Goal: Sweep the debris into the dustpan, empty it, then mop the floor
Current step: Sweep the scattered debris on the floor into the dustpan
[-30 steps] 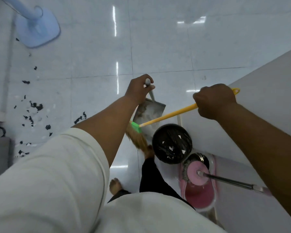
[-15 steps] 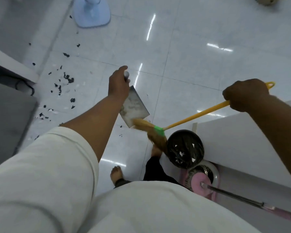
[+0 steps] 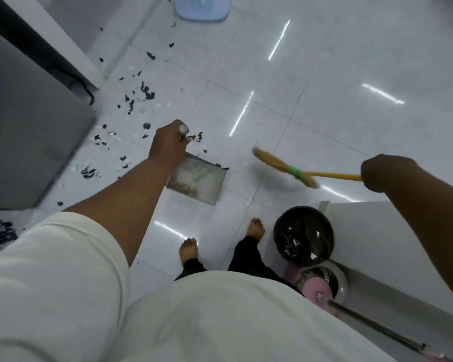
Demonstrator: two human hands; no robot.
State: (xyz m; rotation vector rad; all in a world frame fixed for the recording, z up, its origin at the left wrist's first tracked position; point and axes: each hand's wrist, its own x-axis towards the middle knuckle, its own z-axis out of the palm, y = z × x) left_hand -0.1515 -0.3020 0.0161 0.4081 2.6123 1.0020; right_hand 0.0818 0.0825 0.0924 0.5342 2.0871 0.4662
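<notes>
1. Since the spin mop sits in its pink bucket nearest the feet, against a white panel, room to the right is tight. The mop's long pole probably tips easily if knocked.
2. Black bin is just beyond the bucket, with an open top and scraps inside.
3. Left hand has its fingers curled round the thin handle of the metal dustpan. The pan is carried tilted and holds brownish residue. It looks light and stiff with a thin lip, and the handle is the only sensible hold.
4. Right hand is fisted round the yellow handle of the broom. The head is blurred and clear of the pan. It seems light, and the soft bristles should splay under pressure.
5. Debris, dark and white scraps, is scattered ahead-left on the floor, well apart from the pan. It looks papery and likely to flick away, so short strokes are best.
6. Grey cabinet hems in the left edge, and scraps lie close to it. There is open tile ahead and to the right. A blue base stands at the far end.
</notes>
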